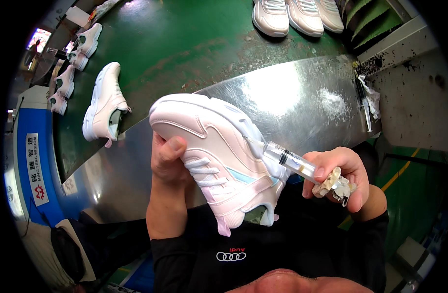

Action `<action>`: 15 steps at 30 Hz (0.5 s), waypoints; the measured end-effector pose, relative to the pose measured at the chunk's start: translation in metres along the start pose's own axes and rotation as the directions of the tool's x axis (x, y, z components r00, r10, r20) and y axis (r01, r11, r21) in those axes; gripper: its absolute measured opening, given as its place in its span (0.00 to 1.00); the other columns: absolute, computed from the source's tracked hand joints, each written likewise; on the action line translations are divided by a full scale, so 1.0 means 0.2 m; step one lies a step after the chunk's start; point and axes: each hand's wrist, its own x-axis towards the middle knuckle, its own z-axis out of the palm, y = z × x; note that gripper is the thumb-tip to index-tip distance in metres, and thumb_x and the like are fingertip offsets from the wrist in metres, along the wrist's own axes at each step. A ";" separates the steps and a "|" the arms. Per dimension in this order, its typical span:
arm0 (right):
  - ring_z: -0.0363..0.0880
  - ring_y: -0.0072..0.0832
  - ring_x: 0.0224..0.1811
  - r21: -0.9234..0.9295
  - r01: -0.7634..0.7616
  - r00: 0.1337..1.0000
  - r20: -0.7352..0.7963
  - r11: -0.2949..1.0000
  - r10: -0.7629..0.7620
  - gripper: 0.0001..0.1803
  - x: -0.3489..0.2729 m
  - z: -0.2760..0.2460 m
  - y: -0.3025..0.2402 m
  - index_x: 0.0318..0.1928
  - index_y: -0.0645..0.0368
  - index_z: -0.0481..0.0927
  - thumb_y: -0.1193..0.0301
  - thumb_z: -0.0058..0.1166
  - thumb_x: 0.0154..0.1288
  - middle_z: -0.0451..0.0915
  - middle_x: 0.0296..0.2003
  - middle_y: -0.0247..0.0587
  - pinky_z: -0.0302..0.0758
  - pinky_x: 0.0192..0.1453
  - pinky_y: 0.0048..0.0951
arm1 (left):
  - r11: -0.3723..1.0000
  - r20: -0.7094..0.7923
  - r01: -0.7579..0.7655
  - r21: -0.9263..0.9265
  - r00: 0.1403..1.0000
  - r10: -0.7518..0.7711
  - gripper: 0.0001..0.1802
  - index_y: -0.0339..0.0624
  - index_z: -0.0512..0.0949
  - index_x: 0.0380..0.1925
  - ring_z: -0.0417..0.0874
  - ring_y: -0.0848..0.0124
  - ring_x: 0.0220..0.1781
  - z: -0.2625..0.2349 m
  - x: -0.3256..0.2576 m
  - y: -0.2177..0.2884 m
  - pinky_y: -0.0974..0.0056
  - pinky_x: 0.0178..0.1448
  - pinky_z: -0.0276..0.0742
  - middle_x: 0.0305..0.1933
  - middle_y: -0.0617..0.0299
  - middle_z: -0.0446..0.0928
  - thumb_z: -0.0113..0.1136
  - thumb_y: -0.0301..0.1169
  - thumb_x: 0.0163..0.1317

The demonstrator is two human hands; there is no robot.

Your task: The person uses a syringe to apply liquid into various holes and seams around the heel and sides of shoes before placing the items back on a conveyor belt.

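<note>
A pale pink sneaker (211,141) with a white sole and white laces is held tilted on its side, toe up and to the left, ankle opening toward me. My left hand (169,154) grips it near the toe, thumb on the upper and the other fingers mostly hidden behind. My right hand (348,173) is closed round the back end of a clear syringe (291,161). Its thin needle points left, at the seam between upper and sole on the shoe's side. A crusty whitish lump (333,186) covers the syringe's rear end among my fingers.
A metal sheet (224,90) covers the near part of the green worktop (185,39). Another pink sneaker (104,100) stands left; several more line the far left. Three shoes (298,17) sit at the back. A second syringe (365,110) and white powder (333,103) lie to the right.
</note>
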 end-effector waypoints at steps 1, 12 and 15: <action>0.72 0.25 0.37 0.004 -0.010 1.000 0.001 1.000 0.010 0.38 -0.01 -0.01 0.00 0.51 0.70 0.70 0.53 0.67 0.49 0.74 0.37 0.45 0.65 0.40 0.23 | 1.000 -0.005 0.012 -0.011 1.000 -0.012 0.38 0.32 0.63 0.55 0.79 0.57 0.47 0.00 0.00 0.00 0.56 0.52 0.77 0.48 0.47 0.74 0.60 0.43 0.46; 0.71 0.23 0.34 -0.009 -0.019 1.000 0.001 1.000 0.019 0.35 -0.11 -0.02 0.04 0.49 0.71 0.72 0.56 0.67 0.50 0.75 0.35 0.45 0.64 0.35 0.22 | 0.982 0.026 0.059 -0.181 0.998 -0.055 0.33 0.31 0.64 0.55 0.77 0.59 0.51 -0.04 0.03 0.00 0.56 0.56 0.74 0.51 0.48 0.73 0.58 0.37 0.51; 0.70 0.23 0.32 -0.034 0.004 1.000 -0.011 0.999 -0.004 0.34 -0.13 -0.03 0.07 0.49 0.71 0.72 0.57 0.67 0.50 0.75 0.35 0.45 0.64 0.34 0.21 | 0.978 0.033 0.068 -0.199 0.997 -0.063 0.33 0.31 0.63 0.56 0.76 0.58 0.53 -0.06 0.04 -0.02 0.55 0.57 0.73 0.52 0.47 0.72 0.56 0.38 0.53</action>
